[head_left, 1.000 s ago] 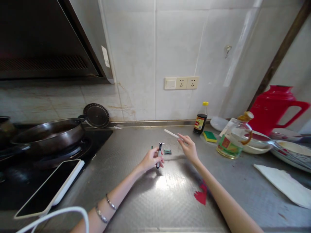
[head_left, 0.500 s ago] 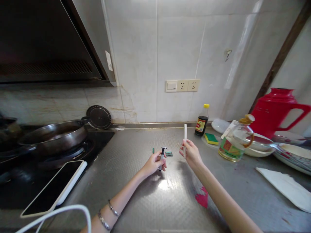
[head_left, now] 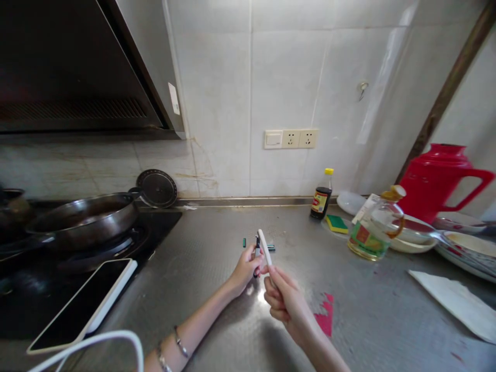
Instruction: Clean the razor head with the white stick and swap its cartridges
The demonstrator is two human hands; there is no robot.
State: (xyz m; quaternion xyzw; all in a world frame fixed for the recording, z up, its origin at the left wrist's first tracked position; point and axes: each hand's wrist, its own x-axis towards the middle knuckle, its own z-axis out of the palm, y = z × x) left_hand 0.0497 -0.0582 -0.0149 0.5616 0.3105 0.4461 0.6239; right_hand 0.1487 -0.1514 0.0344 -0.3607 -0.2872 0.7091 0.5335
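The left hand [head_left: 244, 269] pinches a small razor-like tool [head_left: 258, 250] between thumb and fingers, its handle roughly upright. The right hand [head_left: 290, 304] grips the lower part of a thin white stick [head_left: 265, 245] with the fingers folded around it. The upper end of this stick is beside the head of the razor-like tool and partly covers it; if they really touch, I cannot tell

Just beyond the left hand, one small green piece [head_left: 244, 242] lies on the metal counter [head_left: 209, 237], and a dark green piece [head_left: 272, 248] is partly seen behind the stick. To the right of the right hand there is a torn red patch [head_left: 326, 315]. Farther to the right are the sponge [head_left: 337, 223], the dark sauce bottle [head_left: 320, 201] and the glass bottle [head_left: 366, 238]. Well to the left of both grips are the phone [head_left: 83, 305] and the pan [head_left: 89, 223]

About the progress, I judge that both things are already in the hands and brought together, so the stick seems ready for use at the head. No finished result can be seen, both green pieces lie apart from the hands, and how much is left is not possible to tell
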